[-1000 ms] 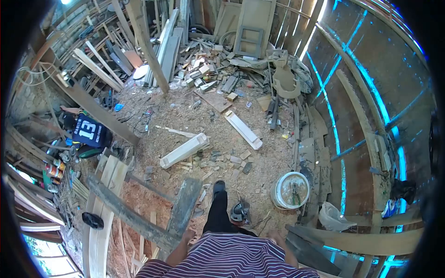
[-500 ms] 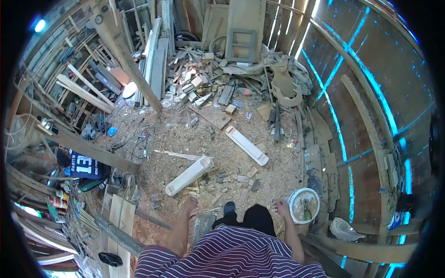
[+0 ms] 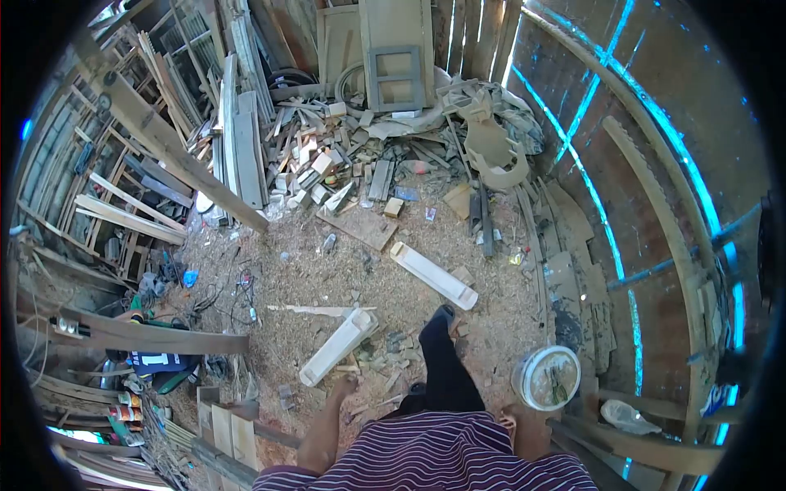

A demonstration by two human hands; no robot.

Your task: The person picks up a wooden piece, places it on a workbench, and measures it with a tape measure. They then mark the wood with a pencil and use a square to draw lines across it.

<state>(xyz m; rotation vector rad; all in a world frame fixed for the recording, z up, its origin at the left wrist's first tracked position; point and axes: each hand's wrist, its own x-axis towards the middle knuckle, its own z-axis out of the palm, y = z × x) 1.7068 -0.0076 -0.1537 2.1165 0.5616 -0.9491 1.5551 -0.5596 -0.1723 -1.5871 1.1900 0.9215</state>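
My left hand (image 3: 347,385) hangs low at my side, its fingers curled in and nothing visible in them. It is nearest to a pale, long wooden piece (image 3: 340,347) with a recessed face, lying on the shavings just ahead. A second such wooden piece (image 3: 435,276) lies farther forward and to the right, touched by neither hand. My right hand (image 3: 508,421) hangs close to my hip, partly hidden by the striped shirt; its fingers look loosely bent and apart, with nothing seen in them. The white bucket (image 3: 521,378) stands just right of that hand.
My foot (image 3: 443,315) is set down beside the farther wooden piece. Offcuts (image 3: 319,168) are heaped at the back. A slanting post (image 3: 184,164) and a crossbeam (image 3: 164,334) stand to the left, where a person (image 3: 164,364) is low down. Sheet-metal wall (image 3: 647,164) runs along the right.
One leg has swung forward, its foot now near the farther wooden piece. My right hand has dropped back toward my hip. The view has shifted, and the person at left is more hidden by the beam.
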